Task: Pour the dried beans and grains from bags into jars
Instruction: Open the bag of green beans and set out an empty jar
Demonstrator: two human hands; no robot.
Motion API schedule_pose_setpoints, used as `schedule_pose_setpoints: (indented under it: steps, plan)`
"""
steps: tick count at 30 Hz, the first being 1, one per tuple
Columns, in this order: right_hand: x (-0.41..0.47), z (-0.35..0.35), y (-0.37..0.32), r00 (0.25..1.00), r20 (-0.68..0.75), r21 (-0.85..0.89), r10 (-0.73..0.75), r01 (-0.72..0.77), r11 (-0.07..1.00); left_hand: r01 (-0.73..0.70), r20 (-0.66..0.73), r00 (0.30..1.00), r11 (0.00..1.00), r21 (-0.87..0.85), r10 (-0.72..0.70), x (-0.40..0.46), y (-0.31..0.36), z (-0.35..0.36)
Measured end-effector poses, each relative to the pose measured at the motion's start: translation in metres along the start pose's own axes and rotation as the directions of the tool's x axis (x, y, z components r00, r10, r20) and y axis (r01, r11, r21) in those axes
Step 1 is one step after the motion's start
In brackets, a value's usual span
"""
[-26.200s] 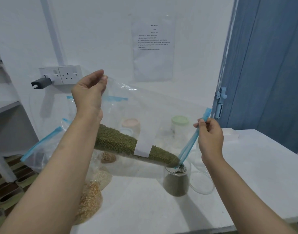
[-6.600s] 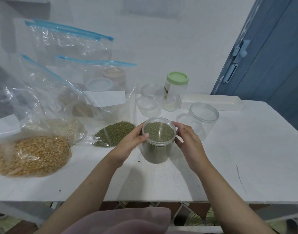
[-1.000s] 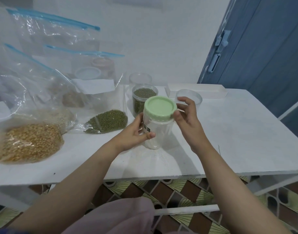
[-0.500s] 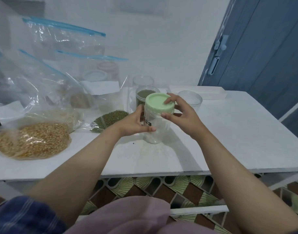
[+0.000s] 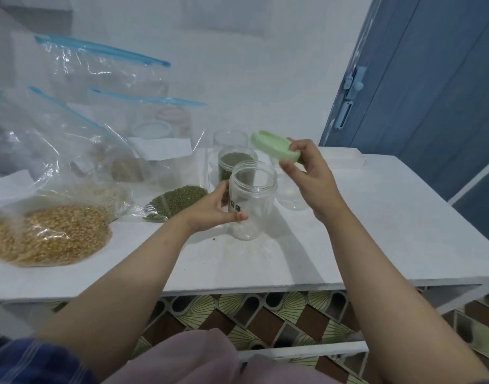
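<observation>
Both hands work over the white table [image 5: 362, 245] in the head view. Left hand [image 5: 214, 207] is wrapped round the side of a clear jar [image 5: 250, 200], thumb across the front near a dark printed label and fingers curled behind, holding it upright on the tabletop. That jar's mouth is uncovered, and it looks empty. Right hand [image 5: 311, 178] is raised just above and to the right of the jar's mouth, pinching a pale green lid [image 5: 274, 145] at its edge between thumb and fingertips; the lid is tilted and clear of the jar.

Just behind the held jar stands another jar [image 5: 233, 164] filled with small green beans, also without a lid. Two more clear jars sit near it, one behind [image 5: 229, 138] and one to the right [image 5: 292, 195], partly hidden by the right hand.

On the left of the table lie several clear zip bags with blue seals. The nearest bag [image 5: 52, 234] holds yellow grain, one beside it [image 5: 110, 194] pale grain, and a third [image 5: 177, 199], close to the left hand, a heap of green beans. A blue door [image 5: 431, 92] stands at the right.
</observation>
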State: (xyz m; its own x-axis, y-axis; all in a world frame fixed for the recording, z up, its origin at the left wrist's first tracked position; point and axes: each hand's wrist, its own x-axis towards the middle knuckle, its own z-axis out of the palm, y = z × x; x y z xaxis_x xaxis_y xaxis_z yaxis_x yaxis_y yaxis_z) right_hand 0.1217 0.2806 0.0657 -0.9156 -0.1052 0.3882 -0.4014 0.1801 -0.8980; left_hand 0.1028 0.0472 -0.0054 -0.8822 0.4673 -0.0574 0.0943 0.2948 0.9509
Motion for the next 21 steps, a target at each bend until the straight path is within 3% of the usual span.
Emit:
schedule_pose_setpoints:
  steps: [2,5,8,11,13,15,17,19,21]
  plan:
    - [-0.005,0.000,0.005,0.979,-0.195,-0.041,0.051,-0.060,0.997,-0.003,-0.038,0.999,1.000,-0.019,0.003,-0.004,-0.002,0.006]
    - [-0.017,-0.005,0.032,0.863,-0.461,-0.050,0.206,-0.257,0.965,-0.025,-0.134,0.991,0.999,-0.047,0.018,-0.010,-0.006,0.018]
    - [-0.030,-0.017,0.076,0.830,-0.383,-0.278,0.405,-0.522,0.806,-0.047,-0.214,0.976,0.997,-0.057,0.034,-0.013,-0.008,0.031]
    - [-0.042,-0.021,0.112,0.811,-0.346,-0.534,0.472,-0.584,0.611,-0.044,-0.265,0.963,0.999,-0.021,0.037,-0.012,-0.011,0.037]
    - [-0.049,-0.022,0.125,0.823,-0.379,-0.617,0.422,-0.565,0.547,-0.036,-0.252,0.967,0.999,-0.041,0.025,-0.012,-0.014,0.038]
    - [-0.056,-0.021,0.130,0.839,-0.422,-0.626,0.344,-0.544,0.558,-0.022,-0.256,0.967,0.998,-0.053,0.008,-0.013,-0.016,0.039]
    - [-0.059,-0.018,0.125,0.863,-0.469,-0.571,0.190,-0.460,0.680,-0.035,-0.292,0.956,0.999,-0.016,0.029,-0.016,-0.016,0.041]
    - [-0.058,-0.010,0.105,0.874,-0.486,-0.516,-0.007,-0.280,0.809,-0.062,-0.333,0.941,0.998,0.003,0.059,-0.022,-0.012,0.041]
    - [-0.051,-0.001,0.073,0.865,-0.468,-0.521,-0.182,-0.104,0.847,-0.094,-0.387,0.918,0.995,0.012,0.092,-0.027,-0.005,0.037]
